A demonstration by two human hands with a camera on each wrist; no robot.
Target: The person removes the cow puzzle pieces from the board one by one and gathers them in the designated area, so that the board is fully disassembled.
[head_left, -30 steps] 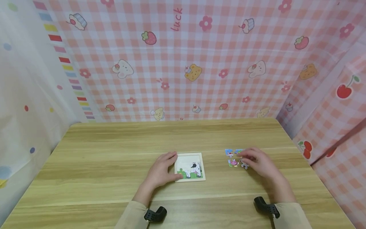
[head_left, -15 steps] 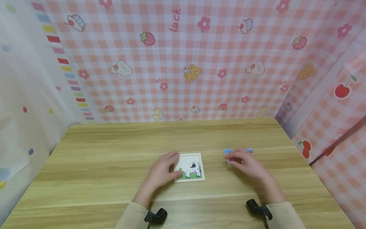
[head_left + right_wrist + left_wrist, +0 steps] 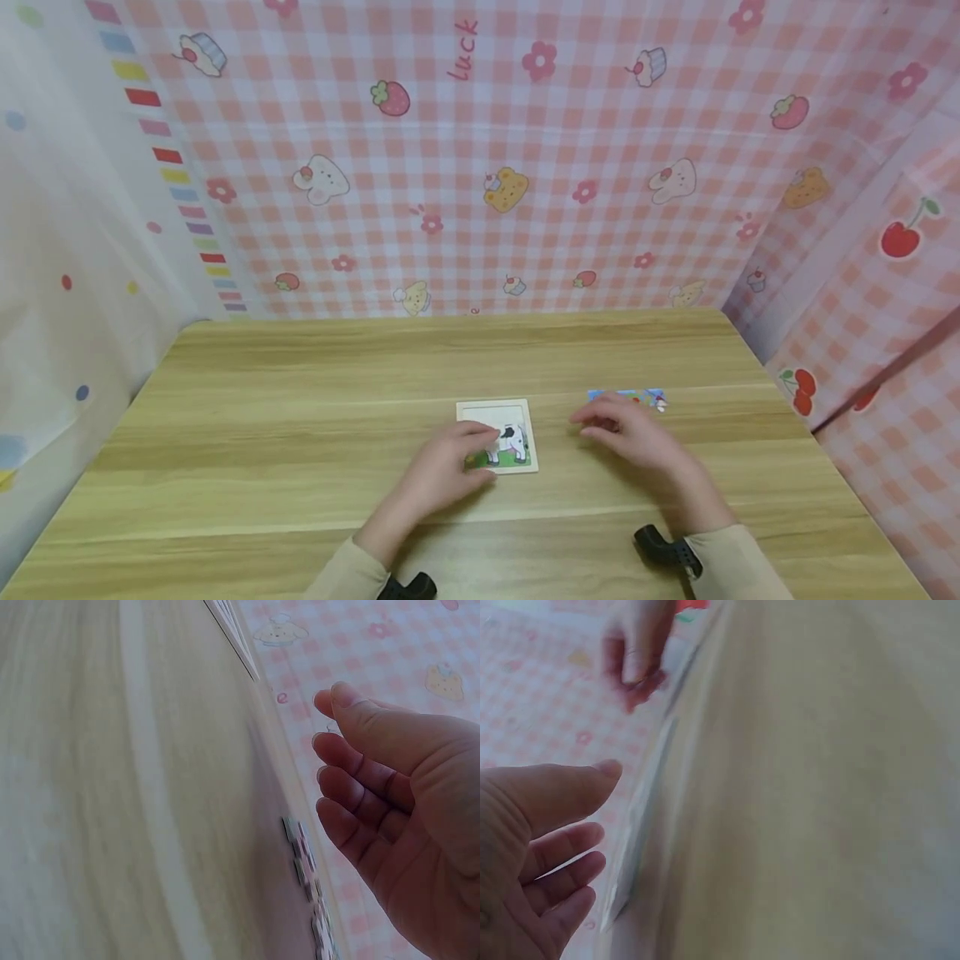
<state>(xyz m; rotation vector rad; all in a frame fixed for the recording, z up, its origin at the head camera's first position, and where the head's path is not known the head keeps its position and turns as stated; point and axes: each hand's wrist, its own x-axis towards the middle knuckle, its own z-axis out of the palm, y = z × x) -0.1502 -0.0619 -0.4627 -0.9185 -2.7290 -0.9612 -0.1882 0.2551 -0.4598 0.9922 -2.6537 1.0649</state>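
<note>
A square wooden puzzle board (image 3: 491,415) lies mid-table, showing part of a cow picture above green grass, with its upper left bare. Over its left side hovers my left hand (image 3: 446,467), thumb and fingers apart; in the left wrist view nothing lies in the hand's (image 3: 536,840) grasp. To the right, my right hand (image 3: 626,429) is beside several loose jigsaw pieces (image 3: 630,397) and partly covers them. Its fingers bend loosely, and no piece shows between thumb and fingers. In the right wrist view the right hand (image 3: 405,787) is above the table, near loose jigsaw pieces (image 3: 304,862).
The wooden table (image 3: 300,400) reaches back to a pink checked curtain (image 3: 480,250). Pale dotted cloth (image 3: 75,250) hangs on the left, and a cherry-print curtain (image 3: 885,333) on the right. Each wrist wears a black camera mount (image 3: 667,550).
My right hand has moved left across the loose pieces toward the board. My left hand has let go of the board's left edge and shifted right and down over it.
</note>
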